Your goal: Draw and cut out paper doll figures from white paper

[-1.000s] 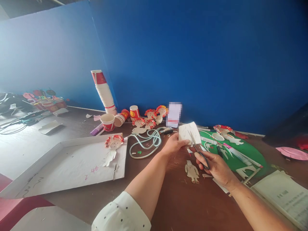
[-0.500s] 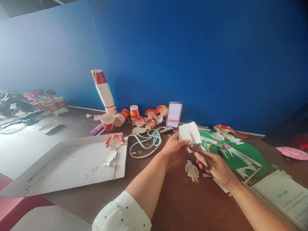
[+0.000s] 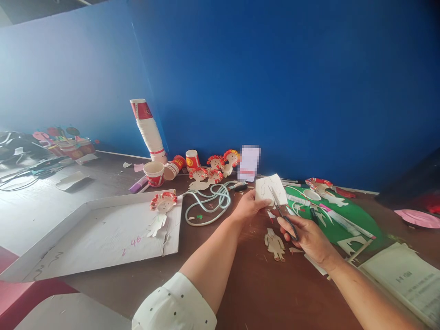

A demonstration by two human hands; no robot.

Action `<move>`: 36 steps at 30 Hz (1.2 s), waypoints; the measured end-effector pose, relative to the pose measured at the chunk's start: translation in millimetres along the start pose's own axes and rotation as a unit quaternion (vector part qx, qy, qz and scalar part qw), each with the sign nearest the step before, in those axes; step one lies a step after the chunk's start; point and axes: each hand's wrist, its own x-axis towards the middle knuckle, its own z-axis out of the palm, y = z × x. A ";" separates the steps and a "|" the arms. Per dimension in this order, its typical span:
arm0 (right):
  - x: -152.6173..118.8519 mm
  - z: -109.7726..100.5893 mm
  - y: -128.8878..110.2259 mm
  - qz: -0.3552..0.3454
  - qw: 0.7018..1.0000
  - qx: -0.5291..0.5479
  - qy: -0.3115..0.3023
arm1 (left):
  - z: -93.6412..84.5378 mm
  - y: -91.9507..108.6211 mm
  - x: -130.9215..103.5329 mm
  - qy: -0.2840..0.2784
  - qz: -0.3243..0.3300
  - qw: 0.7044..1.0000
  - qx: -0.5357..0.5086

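My left hand (image 3: 251,205) grips a white piece of paper (image 3: 266,190) by its lower left edge, with faint figure outlines drawn on it. The scissors (image 3: 290,225) have their handles round the fingers of my right hand (image 3: 307,238), and their blades lie against the paper's right part. Below, on the brown table, rests a doll-shaped paper cutout (image 3: 274,246). A green round mat (image 3: 354,211) to the right bears pens, paper scraps and a paper figure with a red fringed head (image 3: 319,184).
A white cardboard tray (image 3: 103,233) at the left holds a paper-cup figure (image 3: 163,203). Behind it leans a tall stack of paper cups (image 3: 150,130). A pale coiled cable (image 3: 206,224) lies mid-table, and an open book (image 3: 405,279) at the right. The blue wall (image 3: 275,82) stands behind.
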 end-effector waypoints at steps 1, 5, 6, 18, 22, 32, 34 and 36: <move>0.3 -0.2 0.5 -0.003 1.000 -0.003 0.000 | 0.5 0.4 -0.3 0.001 -0.001 1.000 0.001; 0.8 -0.7 0.6 -0.020 0.999 -0.026 -0.005 | 2.8 2.4 -2.3 0.016 -0.003 1.000 0.011; 0.8 -0.7 0.4 -0.022 0.999 -0.028 -0.007 | 3.3 2.6 -2.5 0.025 0.000 1.000 0.013; 2.2 6.2 4.2 0.053 0.998 -0.004 -0.015 | -2.6 2.6 7.2 0.179 0.089 0.978 -0.050; 5.2 2.5 9.3 0.013 0.999 0.030 0.030 | -0.8 5.6 6.5 0.183 0.089 0.973 -0.105; 10.9 -2.2 1.4 -0.045 0.951 0.267 0.149 | 19.1 0.2 -8.1 0.041 0.026 0.997 -0.062; 10.6 -3.1 -1.1 -0.045 0.947 0.274 0.161 | 22.1 -2.4 -9.8 0.025 0.005 0.999 -0.036; 10.0 -4.3 -0.9 -0.040 0.947 0.272 0.166 | 23.6 -5.2 -10.3 0.014 -0.004 1.000 -0.012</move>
